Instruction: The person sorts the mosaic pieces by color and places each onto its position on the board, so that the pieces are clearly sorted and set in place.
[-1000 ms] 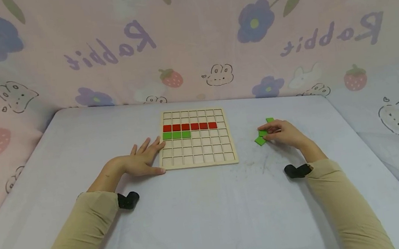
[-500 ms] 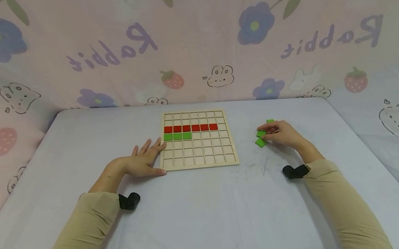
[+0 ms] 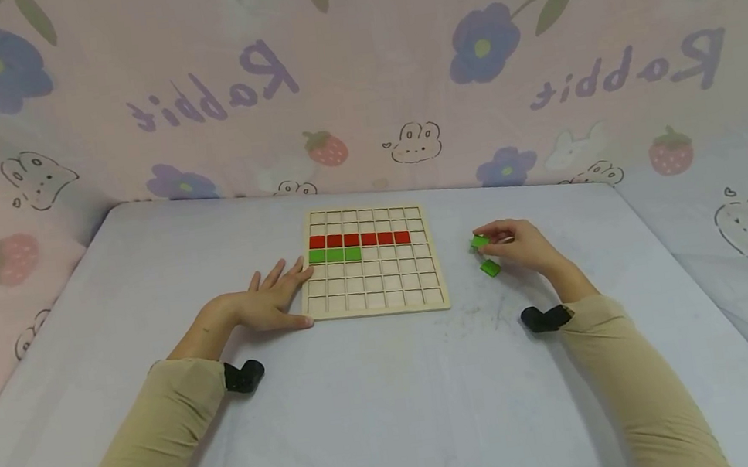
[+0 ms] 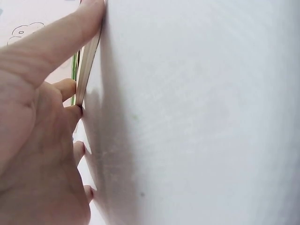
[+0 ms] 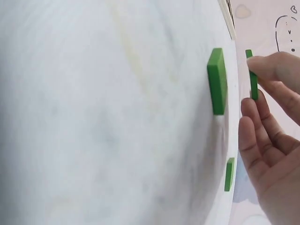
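A wooden grid board (image 3: pixel 391 282) lies on the table, with a row of several red tiles (image 3: pixel 351 240) and three green tiles (image 3: pixel 335 255) in the row below. My left hand (image 3: pixel 264 307) has its fingers spread and touches the board's left edge; in the left wrist view the thumb and fingertips meet the board's side (image 4: pixel 86 65). To the right of the board, my right hand (image 3: pixel 523 246) pinches a green tile (image 5: pixel 253 79) between thumb and fingers, off the table. Beneath it lies a loose green tile (image 3: pixel 490 268). Another green tile (image 5: pixel 229 174) shows in the right wrist view, hidden by the hand from above.
A white cloth covers the table (image 3: pixel 396 410). Behind it hangs a pink printed curtain (image 3: pixel 352 57). Black wrist-worn pieces sit at the left cuff (image 3: pixel 244 377) and the right cuff (image 3: pixel 544 318).
My right hand has lifted one green tile from the loose ones and moved it slightly left and up. The left hand stays at the board's edge.
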A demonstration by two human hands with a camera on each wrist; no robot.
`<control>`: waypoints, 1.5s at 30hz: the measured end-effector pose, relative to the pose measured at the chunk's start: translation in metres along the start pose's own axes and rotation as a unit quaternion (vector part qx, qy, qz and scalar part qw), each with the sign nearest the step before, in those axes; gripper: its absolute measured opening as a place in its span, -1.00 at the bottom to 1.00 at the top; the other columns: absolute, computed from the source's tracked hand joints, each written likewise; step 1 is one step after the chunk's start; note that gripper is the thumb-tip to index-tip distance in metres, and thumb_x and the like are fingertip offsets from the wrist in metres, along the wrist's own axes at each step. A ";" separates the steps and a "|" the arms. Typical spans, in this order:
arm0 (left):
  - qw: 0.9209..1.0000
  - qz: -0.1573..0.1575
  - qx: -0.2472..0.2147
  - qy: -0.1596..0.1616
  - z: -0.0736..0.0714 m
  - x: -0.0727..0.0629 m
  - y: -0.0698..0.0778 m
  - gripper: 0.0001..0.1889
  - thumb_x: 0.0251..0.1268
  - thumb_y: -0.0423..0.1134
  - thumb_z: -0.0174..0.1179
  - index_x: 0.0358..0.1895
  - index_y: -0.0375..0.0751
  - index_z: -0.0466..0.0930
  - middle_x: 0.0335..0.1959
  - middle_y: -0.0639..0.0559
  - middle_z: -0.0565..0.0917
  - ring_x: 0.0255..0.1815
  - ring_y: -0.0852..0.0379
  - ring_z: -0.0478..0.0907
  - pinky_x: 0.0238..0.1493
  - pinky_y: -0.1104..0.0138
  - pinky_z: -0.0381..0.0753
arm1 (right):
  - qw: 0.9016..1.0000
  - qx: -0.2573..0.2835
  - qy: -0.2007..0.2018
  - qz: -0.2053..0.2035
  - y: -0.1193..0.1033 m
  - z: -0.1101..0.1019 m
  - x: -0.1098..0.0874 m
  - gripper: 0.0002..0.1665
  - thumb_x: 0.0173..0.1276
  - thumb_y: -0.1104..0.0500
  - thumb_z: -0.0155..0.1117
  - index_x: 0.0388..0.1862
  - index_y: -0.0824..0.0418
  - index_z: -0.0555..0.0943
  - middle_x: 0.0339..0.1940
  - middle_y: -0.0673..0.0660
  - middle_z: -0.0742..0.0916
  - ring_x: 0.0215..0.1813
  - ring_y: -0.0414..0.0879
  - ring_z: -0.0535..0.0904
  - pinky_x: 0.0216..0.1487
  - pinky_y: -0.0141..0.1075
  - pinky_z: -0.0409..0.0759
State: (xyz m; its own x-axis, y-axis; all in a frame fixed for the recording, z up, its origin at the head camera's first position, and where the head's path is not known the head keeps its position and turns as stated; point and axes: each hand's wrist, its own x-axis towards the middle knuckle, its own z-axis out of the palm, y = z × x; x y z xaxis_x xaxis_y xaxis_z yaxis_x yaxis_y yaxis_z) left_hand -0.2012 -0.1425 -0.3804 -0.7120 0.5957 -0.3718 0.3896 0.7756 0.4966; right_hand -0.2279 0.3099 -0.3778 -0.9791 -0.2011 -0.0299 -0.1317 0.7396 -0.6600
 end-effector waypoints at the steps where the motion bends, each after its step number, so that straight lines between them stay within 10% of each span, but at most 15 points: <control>1: 1.000 -0.002 0.000 0.001 0.001 0.001 -0.001 -0.01 0.31 0.17 0.12 0.55 -0.10 -0.35 0.56 -0.14 -0.46 0.53 -0.17 -0.65 0.37 -0.22 -0.63 | 1.000 0.001 0.000 -0.005 -0.002 0.001 0.001 -0.52 0.34 0.13 0.28 0.21 0.27 0.55 0.07 0.31 0.64 0.09 0.12 0.53 0.04 -0.18 0.49; 45: 1.000 -0.002 0.001 -0.005 -0.002 0.000 0.001 -0.02 0.34 0.12 0.12 0.55 -0.13 -0.37 0.55 -0.16 -0.48 0.52 -0.20 -0.65 0.36 -0.24 -0.64 | 0.998 0.052 -0.030 -0.035 -0.055 0.045 0.035 -0.54 0.25 0.17 0.37 0.14 0.20 0.61 -0.04 0.22 0.65 -0.01 0.03 0.54 -0.09 -0.27 0.46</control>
State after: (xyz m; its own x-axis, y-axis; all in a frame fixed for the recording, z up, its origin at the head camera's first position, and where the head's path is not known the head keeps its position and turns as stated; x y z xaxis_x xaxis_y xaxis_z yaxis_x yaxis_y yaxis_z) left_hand -0.2018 -0.1421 -0.3781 -0.7078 0.5943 -0.3819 0.3882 0.7789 0.4926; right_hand -0.2477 0.2335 -0.3760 -0.9564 -0.2913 -0.0235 -0.1805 0.6520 -0.7364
